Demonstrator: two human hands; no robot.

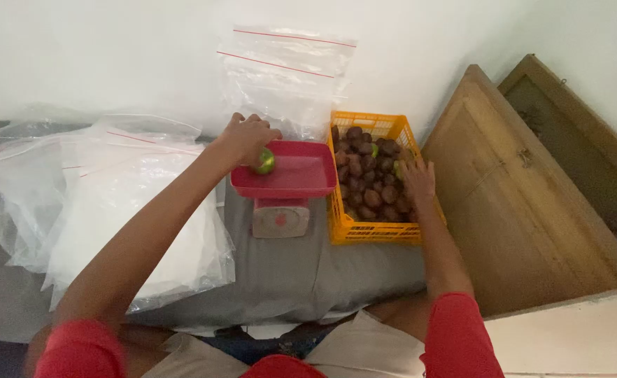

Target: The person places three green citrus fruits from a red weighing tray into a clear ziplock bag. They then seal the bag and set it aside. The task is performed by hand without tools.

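My left hand [247,137] is closed around a green round fruit [266,162] and rests it in the red tray [301,176] of a small kitchen scale [280,218]. My right hand [417,180] lies with spread fingers on the dark brown fruits [368,171] in an orange plastic crate [364,229], just right of the scale. A bit of green fruit [396,169] shows by its fingers; whether the hand grips anything is hidden.
Clear zip bags [291,77] lean on the white wall behind the scale. A pile of clear plastic bags [119,203] covers the grey cloth [287,273] at left. Wooden framed boards [525,203] lean at right.
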